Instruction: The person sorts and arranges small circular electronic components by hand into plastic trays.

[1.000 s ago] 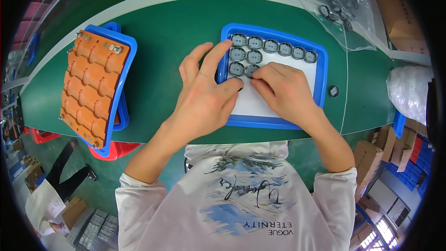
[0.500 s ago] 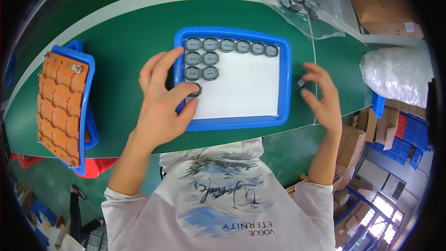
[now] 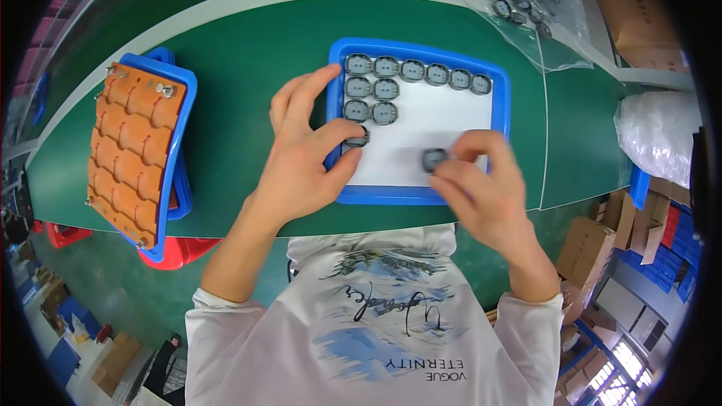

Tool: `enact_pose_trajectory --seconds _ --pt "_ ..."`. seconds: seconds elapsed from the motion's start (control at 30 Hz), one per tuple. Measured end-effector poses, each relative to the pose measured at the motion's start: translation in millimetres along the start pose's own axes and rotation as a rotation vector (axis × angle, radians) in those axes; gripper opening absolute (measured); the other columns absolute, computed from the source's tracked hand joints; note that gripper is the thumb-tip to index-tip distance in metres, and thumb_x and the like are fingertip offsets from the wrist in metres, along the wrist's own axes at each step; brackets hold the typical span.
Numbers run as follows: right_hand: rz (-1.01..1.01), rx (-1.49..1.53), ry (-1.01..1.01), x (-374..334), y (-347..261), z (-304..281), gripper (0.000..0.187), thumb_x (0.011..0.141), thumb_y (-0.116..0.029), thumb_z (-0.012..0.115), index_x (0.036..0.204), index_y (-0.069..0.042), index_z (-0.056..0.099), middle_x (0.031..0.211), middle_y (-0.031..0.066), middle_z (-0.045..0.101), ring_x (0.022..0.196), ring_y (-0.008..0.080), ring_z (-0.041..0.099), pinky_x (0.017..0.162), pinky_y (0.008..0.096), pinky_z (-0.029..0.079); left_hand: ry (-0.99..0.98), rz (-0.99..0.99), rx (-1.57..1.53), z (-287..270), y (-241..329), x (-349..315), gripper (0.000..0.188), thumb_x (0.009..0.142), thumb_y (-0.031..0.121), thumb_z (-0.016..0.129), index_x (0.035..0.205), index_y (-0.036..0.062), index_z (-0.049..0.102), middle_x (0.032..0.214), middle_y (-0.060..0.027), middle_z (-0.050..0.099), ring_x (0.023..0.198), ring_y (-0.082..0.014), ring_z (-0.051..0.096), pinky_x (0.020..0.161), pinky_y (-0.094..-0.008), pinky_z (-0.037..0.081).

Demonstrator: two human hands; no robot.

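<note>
A blue tray [image 3: 502,143] with a white bottom lies before me on the green table. Small rounded dark grey plastic parts [image 3: 412,70] line its far edge, and two shorter rows of two sit below them at the left. My left hand [image 3: 304,154] reaches over the tray's left rim, thumb and forefinger closed on a grey part [image 3: 361,137] beneath these rows. Over the tray's near right area, my right hand [image 3: 481,184], slightly blurred, pinches another dark grey part [image 3: 434,159] in its fingertips.
To the left, an orange moulded plate [image 3: 135,150] with metal screws rests on stacked blue trays [image 3: 184,188]. A clear bag of grey parts [image 3: 519,0] lies at the far right. Bubble wrap [image 3: 654,135] and cardboard boxes [image 3: 587,248] stand at the right.
My right hand has come from beyond the tray's right rim to over its inside, carrying the grey part. My left hand still holds its part at the tray's left side. The whole view has shifted.
</note>
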State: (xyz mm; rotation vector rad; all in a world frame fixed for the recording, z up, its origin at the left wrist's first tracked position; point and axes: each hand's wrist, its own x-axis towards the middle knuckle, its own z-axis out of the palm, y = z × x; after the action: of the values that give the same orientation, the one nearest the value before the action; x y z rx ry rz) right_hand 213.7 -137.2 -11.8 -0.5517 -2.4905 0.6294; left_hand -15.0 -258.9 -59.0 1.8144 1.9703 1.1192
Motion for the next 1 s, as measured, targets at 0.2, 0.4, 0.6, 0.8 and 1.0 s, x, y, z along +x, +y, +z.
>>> enact_pose_trajectory --seconds 0.2,0.4,0.6,0.8,1.0 --pt "-0.023 -0.091 -0.311 20.9 -1.5 44.6 0.011 0.081 -0.008 0.075 0.090 -0.006 0.068 0.082 0.0075 0.061 0.071 0.0262 0.064 0.059 0.0379 0.052 -0.010 -0.007 -0.023 -1.6 0.6 -1.0 0.026 0.068 0.005 0.078 0.093 0.0122 0.074 0.153 -0.0174 0.042 0.137 -0.0424 0.037 0.110 -0.0504 0.034" --pt "-0.001 0.014 -0.253 27.0 -1.6 49.7 0.010 0.082 -0.005 0.074 0.089 -0.005 0.067 0.080 0.0085 0.062 0.068 0.0278 0.064 0.058 0.0396 0.051 -0.021 -0.014 -0.032 -2.6 -1.0 -1.7 0.027 0.069 0.004 0.077 0.095 0.0108 0.073 0.154 -0.0175 0.041 0.136 -0.0431 0.036 0.110 -0.0508 0.035" --pt "0.029 0.023 -0.226 26.1 -2.7 52.5 0.011 0.082 -0.005 0.075 0.089 -0.004 0.067 0.079 0.0091 0.063 0.066 0.0286 0.064 0.057 0.0389 0.051 -0.017 -0.014 -0.030 -3.3 0.5 -1.1 0.027 0.069 0.005 0.077 0.095 0.0103 0.073 0.154 -0.0176 0.041 0.136 -0.0436 0.037 0.110 -0.0510 0.035" --pt "0.079 0.086 -0.234 27.2 -1.5 46.0 0.028 0.079 -0.010 0.080 0.103 -0.004 0.067 0.078 0.0079 0.063 0.068 0.0259 0.066 0.058 0.0367 0.052 -0.014 -0.009 -0.033 -3.7 0.7 -0.7 0.028 0.069 0.006 0.078 0.096 0.0104 0.074 0.153 -0.0180 0.042 0.135 -0.0436 0.038 0.110 -0.0510 0.035" --pt "-0.003 0.007 -0.283 36.8 8.1 42.1 0.038 0.078 -0.014 0.081 0.112 -0.004 0.066 0.085 0.0081 0.065 0.073 0.0246 0.067 0.063 0.0357 0.054 0.000 -0.012 -0.046 -4.5 1.2 -1.0 0.029 0.068 0.007 0.079 0.097 0.0106 0.073 0.153 -0.0181 0.043 0.135 -0.0434 0.039 0.110 -0.0512 0.035"
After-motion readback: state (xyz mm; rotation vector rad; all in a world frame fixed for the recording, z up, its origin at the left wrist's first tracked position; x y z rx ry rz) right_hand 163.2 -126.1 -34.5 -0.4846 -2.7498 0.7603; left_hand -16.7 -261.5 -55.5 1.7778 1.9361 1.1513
